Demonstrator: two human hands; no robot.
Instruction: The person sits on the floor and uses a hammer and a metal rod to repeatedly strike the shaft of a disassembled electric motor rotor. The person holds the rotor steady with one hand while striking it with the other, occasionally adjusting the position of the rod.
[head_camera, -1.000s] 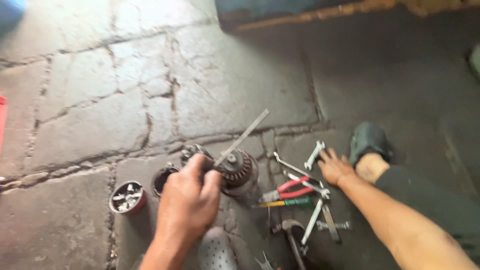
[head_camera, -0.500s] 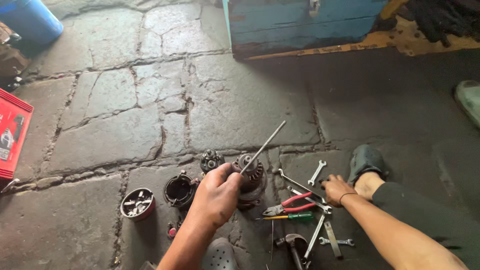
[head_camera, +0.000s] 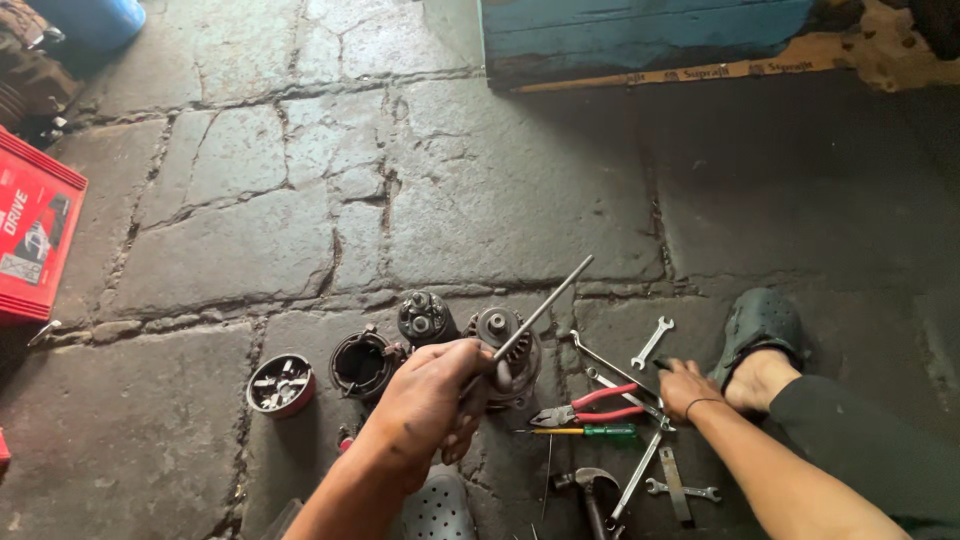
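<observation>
Your left hand is closed around a thin steel rod angled over the motor part on the stone floor. It looks stiff, light and slick; grip it low. Your right hand rests spread among the spanners.

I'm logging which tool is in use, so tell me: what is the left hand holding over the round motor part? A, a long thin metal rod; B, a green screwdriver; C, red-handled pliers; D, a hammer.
A: the left hand grips a long thin metal rod angled up over the round motor part; the pliers lie on the floor.
</observation>
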